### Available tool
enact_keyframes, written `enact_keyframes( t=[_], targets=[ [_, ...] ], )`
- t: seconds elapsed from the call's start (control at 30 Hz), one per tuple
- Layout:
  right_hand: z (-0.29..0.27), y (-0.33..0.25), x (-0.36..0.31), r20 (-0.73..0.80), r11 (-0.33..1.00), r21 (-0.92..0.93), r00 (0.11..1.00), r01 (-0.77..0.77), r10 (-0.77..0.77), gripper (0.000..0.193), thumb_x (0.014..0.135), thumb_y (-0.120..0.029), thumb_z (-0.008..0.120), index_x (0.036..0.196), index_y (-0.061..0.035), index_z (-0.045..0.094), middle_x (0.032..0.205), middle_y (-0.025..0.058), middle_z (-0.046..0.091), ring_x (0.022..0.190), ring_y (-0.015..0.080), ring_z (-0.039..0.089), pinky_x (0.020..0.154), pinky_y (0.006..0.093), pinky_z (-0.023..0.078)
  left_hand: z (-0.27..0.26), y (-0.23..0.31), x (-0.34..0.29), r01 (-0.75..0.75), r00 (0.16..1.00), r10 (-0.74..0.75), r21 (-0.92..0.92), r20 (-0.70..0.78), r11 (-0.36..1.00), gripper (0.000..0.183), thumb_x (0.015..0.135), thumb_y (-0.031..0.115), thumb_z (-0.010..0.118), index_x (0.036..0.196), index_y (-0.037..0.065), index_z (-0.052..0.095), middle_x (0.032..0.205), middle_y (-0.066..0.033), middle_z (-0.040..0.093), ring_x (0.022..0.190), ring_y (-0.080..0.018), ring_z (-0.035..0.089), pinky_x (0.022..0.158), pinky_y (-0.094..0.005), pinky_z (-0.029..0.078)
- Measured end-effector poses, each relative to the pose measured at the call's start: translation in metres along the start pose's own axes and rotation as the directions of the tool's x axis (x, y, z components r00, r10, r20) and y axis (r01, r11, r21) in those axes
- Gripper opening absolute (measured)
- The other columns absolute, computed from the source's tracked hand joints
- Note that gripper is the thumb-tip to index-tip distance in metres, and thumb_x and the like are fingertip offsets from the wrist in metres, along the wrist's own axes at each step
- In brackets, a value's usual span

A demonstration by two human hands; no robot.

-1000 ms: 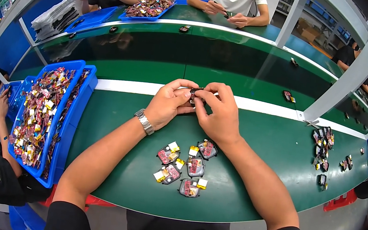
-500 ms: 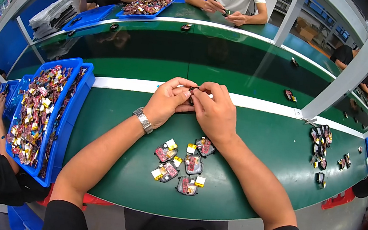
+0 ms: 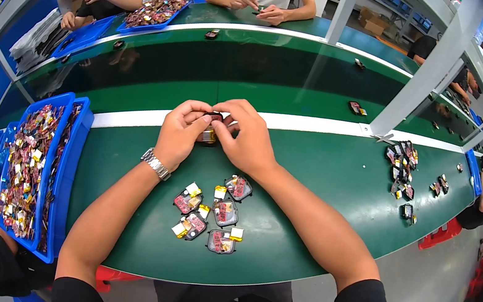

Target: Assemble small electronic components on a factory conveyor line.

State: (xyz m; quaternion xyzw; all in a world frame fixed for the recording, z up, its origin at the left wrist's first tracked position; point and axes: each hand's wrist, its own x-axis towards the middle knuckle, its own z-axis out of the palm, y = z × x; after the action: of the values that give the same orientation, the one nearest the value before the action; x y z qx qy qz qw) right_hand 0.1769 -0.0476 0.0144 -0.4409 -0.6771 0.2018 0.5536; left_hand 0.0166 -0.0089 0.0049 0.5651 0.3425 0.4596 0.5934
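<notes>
Both of my hands are together over the green table, near the white strip. My left hand [image 3: 176,138], with a metal watch on its wrist, grips the left side of a small black casing [image 3: 208,138] with a yellow part in it. The fingers of my right hand [image 3: 249,140] pinch its upper right edge; part of the casing is hidden behind fingers and thumbs. Closer to me lies a loose group of similar open casings [image 3: 225,212], with red circuit boards inside and small yellow-and-white battery pouches [image 3: 236,234] beside or on them.
Blue trays [image 3: 66,187] heaped with wired parts stand at the left. More black casings [image 3: 401,168] lie in a cluster at the right, near a grey post [image 3: 428,69]. Beyond the white strip [image 3: 308,123] a green belt [image 3: 299,100] carries scattered casings. Several people work around.
The whole view has shifted, so the scene sits further left. Between my hands the casing now shows more of itself, including the yellow part. My hands keep their hold.
</notes>
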Motion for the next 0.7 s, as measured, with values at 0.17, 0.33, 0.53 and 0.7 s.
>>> enact_keyframes(
  t=[0.17,0.33,0.53,0.7],
  targets=[
    [0.003,0.022,0.009,0.003,0.981,0.145,0.992,-0.128,0.129,0.017,0.082,-0.004,0.07,0.099,-0.0003,0.069,0.097,0.0106,0.066,0.078,0.0179,0.067,0.069,0.0281,0.055,0.0,0.002,-0.001,-0.019,0.999,0.019,0.024,0.035,1.0,0.026,0.095,0.005,0.057,0.12,0.001,0.051,0.111,-0.0116,0.066,0.095,-0.0149,0.066,0.077,-0.0261,0.056],
    [-0.047,0.084,0.065,-0.309,0.91,-0.036,0.871,-0.412,0.382,0.019,0.079,-0.011,0.074,0.096,-0.0035,0.072,0.086,0.0095,0.072,0.082,0.0183,0.069,0.075,0.0311,0.054,-0.006,-0.001,0.008,-0.146,0.987,0.15,0.068,-0.061,0.987,0.029,0.095,0.005,0.052,0.124,0.001,0.049,0.125,-0.0168,0.06,0.108,-0.0233,0.064,0.089,-0.0341,0.055],
    [-0.08,0.113,0.071,-0.358,0.82,-0.288,0.85,-0.494,0.386,0.02,0.079,-0.014,0.071,0.096,-0.0029,0.072,0.091,0.0135,0.071,0.086,0.0276,0.068,0.081,0.0359,0.053,-0.011,-0.002,0.01,-0.061,0.998,0.059,0.105,0.021,0.993,0.019,0.095,0.006,0.054,0.112,-0.001,0.057,0.116,-0.0154,0.065,0.103,-0.0211,0.066,0.085,-0.031,0.055],
    [-0.077,0.038,0.037,0.045,0.881,-0.473,0.999,-0.003,0.028,0.022,0.079,-0.012,0.07,0.097,-0.0003,0.069,0.087,0.0144,0.067,0.074,0.0233,0.066,0.07,0.0338,0.053,-0.019,-0.002,0.007,-0.046,0.997,0.044,0.028,0.066,0.999,0.017,0.093,0.006,0.056,0.109,0.0,0.059,0.109,-0.0138,0.067,0.096,-0.0182,0.066,0.083,-0.0293,0.055]
  ],
)
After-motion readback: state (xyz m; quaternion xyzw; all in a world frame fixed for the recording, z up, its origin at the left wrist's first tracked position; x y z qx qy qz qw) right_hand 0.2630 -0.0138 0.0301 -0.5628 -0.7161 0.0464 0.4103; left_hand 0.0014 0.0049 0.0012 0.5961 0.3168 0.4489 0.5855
